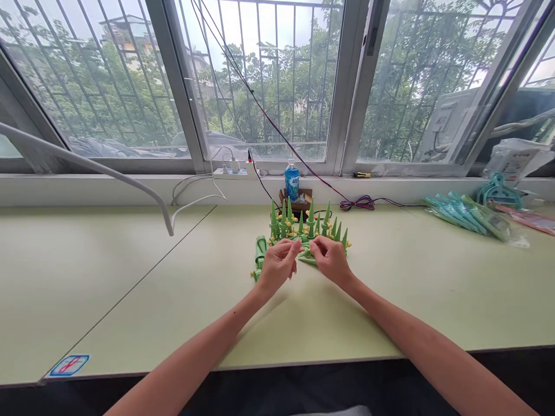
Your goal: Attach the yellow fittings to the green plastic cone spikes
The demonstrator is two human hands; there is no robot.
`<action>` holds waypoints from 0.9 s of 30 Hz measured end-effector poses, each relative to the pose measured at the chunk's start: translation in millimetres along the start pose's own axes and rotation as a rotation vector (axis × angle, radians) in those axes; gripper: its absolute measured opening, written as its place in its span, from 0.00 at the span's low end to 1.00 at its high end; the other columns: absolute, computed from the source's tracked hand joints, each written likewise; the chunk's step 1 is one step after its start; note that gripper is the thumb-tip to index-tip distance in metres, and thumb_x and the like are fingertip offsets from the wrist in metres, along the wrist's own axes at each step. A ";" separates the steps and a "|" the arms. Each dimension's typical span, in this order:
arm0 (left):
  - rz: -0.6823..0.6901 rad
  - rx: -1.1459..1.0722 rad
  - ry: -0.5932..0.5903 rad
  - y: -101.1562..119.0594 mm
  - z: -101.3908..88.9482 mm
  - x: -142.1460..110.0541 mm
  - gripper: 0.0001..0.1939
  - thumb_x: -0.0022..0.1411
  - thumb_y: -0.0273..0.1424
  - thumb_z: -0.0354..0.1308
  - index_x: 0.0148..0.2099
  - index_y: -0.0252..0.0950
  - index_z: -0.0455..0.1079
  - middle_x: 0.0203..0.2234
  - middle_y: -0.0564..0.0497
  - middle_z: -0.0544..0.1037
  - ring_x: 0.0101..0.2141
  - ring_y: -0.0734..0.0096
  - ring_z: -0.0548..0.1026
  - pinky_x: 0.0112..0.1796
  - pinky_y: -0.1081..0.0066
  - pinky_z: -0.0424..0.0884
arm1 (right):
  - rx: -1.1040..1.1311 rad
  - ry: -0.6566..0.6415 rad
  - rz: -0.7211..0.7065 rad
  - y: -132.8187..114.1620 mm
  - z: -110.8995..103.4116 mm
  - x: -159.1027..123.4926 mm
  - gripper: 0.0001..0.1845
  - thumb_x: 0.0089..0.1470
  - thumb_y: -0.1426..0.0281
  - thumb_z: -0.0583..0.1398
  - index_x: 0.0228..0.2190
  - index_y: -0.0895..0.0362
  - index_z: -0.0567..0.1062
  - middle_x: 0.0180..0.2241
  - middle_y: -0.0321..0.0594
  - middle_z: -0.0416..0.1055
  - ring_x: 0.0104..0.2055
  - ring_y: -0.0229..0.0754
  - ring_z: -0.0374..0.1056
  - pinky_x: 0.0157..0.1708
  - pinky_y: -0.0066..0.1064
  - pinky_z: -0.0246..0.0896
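My left hand (280, 264) and my right hand (330, 259) are raised over the table, close together, with thumbs and fingertips facing each other. Both are closed in a pinch; whatever sits between the fingertips is too small to make out. Just behind them stand several green pointed cones (311, 218) with small yellow pieces around their bases. Beside my left hand lies a green tube-like part (261, 249). A loose green cone (307, 260) rests on its side beneath my right hand. My hands partly hide more green parts behind them.
A bottle of blue liquid (292, 181) stands in a small cardboard box (307, 199) by the window ledge. Teal hangers in plastic bags (470, 215) lie at right. A coiled cable (358, 203) and a power strip (236, 169) are at the back. A white bent tube (130, 178) hangs at left.
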State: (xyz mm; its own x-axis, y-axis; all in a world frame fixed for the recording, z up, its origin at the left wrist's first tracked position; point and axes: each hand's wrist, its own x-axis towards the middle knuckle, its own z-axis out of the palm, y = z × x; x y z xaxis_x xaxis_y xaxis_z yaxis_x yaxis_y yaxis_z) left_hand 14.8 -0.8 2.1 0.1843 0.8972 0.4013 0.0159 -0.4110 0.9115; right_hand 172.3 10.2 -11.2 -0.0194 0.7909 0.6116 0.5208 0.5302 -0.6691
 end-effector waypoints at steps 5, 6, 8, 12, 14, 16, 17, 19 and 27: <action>-0.015 0.044 -0.028 -1.3 -0.4 -2.1 0.20 0.58 0.46 0.58 0.28 0.32 0.71 0.32 0.50 0.71 0.14 0.85 0.65 0.12 0.78 0.59 | -0.006 0.003 0.006 0.7 -0.4 -0.2 0.15 0.58 0.64 0.54 0.21 0.57 0.65 0.16 0.29 0.56 0.19 0.32 0.50 0.22 0.27 0.46; -0.027 0.050 -0.036 -2.0 -0.2 -2.5 0.19 0.58 0.46 0.58 0.30 0.33 0.71 0.29 0.51 0.71 0.14 0.84 0.65 0.12 0.78 0.59 | -0.005 0.005 0.006 0.9 -0.3 -0.1 0.15 0.58 0.64 0.54 0.21 0.57 0.66 0.16 0.29 0.56 0.19 0.33 0.50 0.22 0.27 0.46; -0.052 0.068 -0.053 -3.0 0.0 -3.1 0.18 0.58 0.47 0.58 0.36 0.35 0.70 0.24 0.54 0.70 0.15 0.81 0.66 0.13 0.79 0.59 | -0.004 0.013 0.008 1.3 -0.3 0.2 0.15 0.58 0.64 0.54 0.22 0.57 0.66 0.16 0.30 0.57 0.19 0.33 0.50 0.22 0.26 0.46; -0.112 0.105 -0.073 -2.9 -0.4 -3.6 0.20 0.56 0.48 0.59 0.38 0.36 0.65 0.23 0.56 0.69 0.17 0.80 0.67 0.13 0.80 0.59 | 0.005 0.021 0.016 2.0 -0.9 0.6 0.15 0.57 0.64 0.54 0.22 0.57 0.66 0.16 0.29 0.56 0.19 0.33 0.50 0.21 0.26 0.46; -0.172 0.125 -0.106 -2.5 -0.7 -3.5 0.21 0.55 0.49 0.59 0.37 0.36 0.63 0.24 0.56 0.69 0.16 0.80 0.67 0.13 0.80 0.59 | 0.008 0.020 0.018 2.0 -1.5 0.7 0.15 0.57 0.64 0.54 0.22 0.57 0.66 0.16 0.30 0.57 0.19 0.33 0.51 0.21 0.26 0.46; -0.222 0.144 -0.157 -2.4 -0.6 -3.5 0.22 0.54 0.50 0.59 0.36 0.36 0.63 0.24 0.56 0.69 0.16 0.80 0.66 0.13 0.79 0.59 | 0.009 0.013 0.020 1.6 -2.0 0.7 0.15 0.57 0.64 0.54 0.22 0.57 0.66 0.16 0.30 0.58 0.19 0.33 0.51 0.22 0.26 0.47; -0.237 0.152 -0.185 -2.5 -0.5 -3.6 0.22 0.54 0.50 0.59 0.35 0.36 0.63 0.24 0.55 0.69 0.16 0.80 0.66 0.13 0.79 0.59 | 0.010 0.009 0.021 1.3 -2.3 0.7 0.15 0.57 0.63 0.54 0.22 0.57 0.66 0.17 0.30 0.59 0.19 0.33 0.52 0.22 0.26 0.47; -0.246 0.169 -0.232 -3.1 0.0 -3.9 0.22 0.54 0.51 0.58 0.34 0.36 0.63 0.25 0.55 0.69 0.16 0.80 0.67 0.13 0.78 0.58 | 0.012 0.000 0.021 0.7 -2.7 0.8 0.15 0.58 0.63 0.54 0.22 0.57 0.66 0.17 0.31 0.59 0.20 0.33 0.52 0.22 0.26 0.48; -0.176 0.213 -0.267 -6.1 -0.1 -4.8 0.21 0.54 0.48 0.60 0.31 0.37 0.59 0.19 0.58 0.65 0.14 0.77 0.66 0.15 0.75 0.56 | 0.042 -0.025 0.018 -2.3 -2.8 0.4 0.16 0.58 0.62 0.53 0.23 0.57 0.66 0.18 0.31 0.58 0.20 0.33 0.51 0.22 0.27 0.47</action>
State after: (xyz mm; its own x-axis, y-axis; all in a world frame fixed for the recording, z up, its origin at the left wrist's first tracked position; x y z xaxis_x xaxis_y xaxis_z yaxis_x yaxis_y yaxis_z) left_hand 13.7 -2.6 -5.3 0.4098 0.8947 0.1777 0.2684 -0.3044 0.9140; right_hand 173.5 8.4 -8.2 -0.0315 0.8077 0.5888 0.4849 0.5275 -0.6976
